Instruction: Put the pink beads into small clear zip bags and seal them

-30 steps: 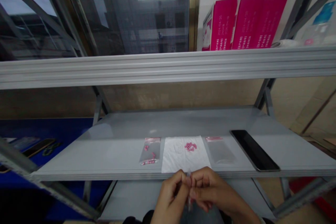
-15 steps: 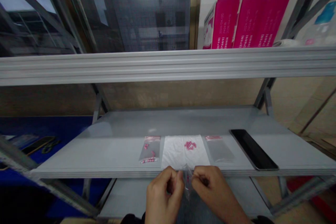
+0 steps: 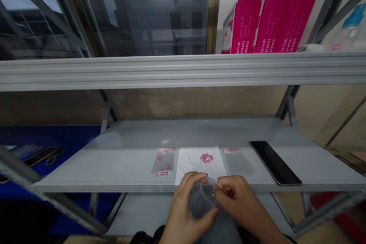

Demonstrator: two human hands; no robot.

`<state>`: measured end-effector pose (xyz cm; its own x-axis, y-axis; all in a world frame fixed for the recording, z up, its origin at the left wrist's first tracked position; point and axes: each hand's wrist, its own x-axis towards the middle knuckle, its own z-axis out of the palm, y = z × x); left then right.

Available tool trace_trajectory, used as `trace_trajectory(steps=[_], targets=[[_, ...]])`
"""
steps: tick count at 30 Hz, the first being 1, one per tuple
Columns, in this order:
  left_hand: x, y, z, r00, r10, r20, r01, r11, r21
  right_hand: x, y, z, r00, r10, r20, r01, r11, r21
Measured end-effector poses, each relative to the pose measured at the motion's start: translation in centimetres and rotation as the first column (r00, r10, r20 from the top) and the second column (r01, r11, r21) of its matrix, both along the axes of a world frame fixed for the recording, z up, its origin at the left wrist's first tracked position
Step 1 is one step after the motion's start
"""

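Just in front of the shelf edge I hold a small clear plastic bag (image 3: 201, 199), its mouth spread into a rounded opening. My left hand (image 3: 187, 211) curves round the bag's left side, with fingertips at the top and thumb at the bottom. A pinch of my right hand (image 3: 236, 198) grips the right edge of the mouth. Faint reddish marks show through the plastic, too blurred to name. Beyond my hands, pink beads (image 3: 206, 158) lie in a cluster on a white tissue (image 3: 187, 162). Left of it is a zip bag (image 3: 163, 162) with pink beads inside.
A flat zip bag (image 3: 238, 162) lies right of the tissue, and a black phone (image 3: 274, 162) farther right. Across the top runs an upper shelf rail (image 3: 183, 71), with magenta boxes (image 3: 274, 23) and a blue-capped bottle (image 3: 349, 26) on that shelf.
The bag's mouth has been pulled wide from a narrow, pinched shape. My left hand has gone from a pinch to a wider curved hold round the bag. Things on the shelf stay put.
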<state>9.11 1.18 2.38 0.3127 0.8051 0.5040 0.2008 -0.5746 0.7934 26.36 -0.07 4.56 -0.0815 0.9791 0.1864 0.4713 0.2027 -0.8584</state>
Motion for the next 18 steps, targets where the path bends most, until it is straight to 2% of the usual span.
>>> trace_trajectory(steps=[2,4,6,9,12,15,18], targets=[[-0.2,0.2,0.2,0.997,-0.007,0.072,0.014,0.996,-0.092,0.4,-0.3,0.5,0.998,-0.052,-0.034,0.055,0.996,0.071],[-0.4,0.5,0.3,0.984,-0.065,0.164,0.101,0.97,-0.222,0.7,-0.7,1.3,0.997,-0.066,-0.047,0.074,0.972,0.222],[-0.5,0.9,0.2,0.948,-0.17,0.269,0.255,0.911,-0.323,1.0,-1.0,2.1,0.998,0.055,0.014,-0.056,0.931,0.362],[-0.2,1.3,-0.1,0.875,-0.268,0.404,0.434,0.806,-0.404,1.1,-0.9,2.7,0.946,0.289,0.146,-0.324,0.858,0.398],[0.2,1.6,-0.2,0.839,-0.239,0.488,0.476,0.757,-0.447,0.8,-0.5,2.5,0.933,0.322,0.162,-0.36,0.852,0.38],[-0.1,2.4,0.8,0.869,-0.221,0.444,0.426,0.791,-0.44,0.8,-0.3,2.0,0.96,0.267,0.086,-0.278,0.863,0.421],[-1.4,4.3,2.8,0.959,-0.214,0.187,0.269,0.898,-0.347,1.0,0.0,1.4,0.996,0.086,-0.038,-0.058,0.882,0.468]])
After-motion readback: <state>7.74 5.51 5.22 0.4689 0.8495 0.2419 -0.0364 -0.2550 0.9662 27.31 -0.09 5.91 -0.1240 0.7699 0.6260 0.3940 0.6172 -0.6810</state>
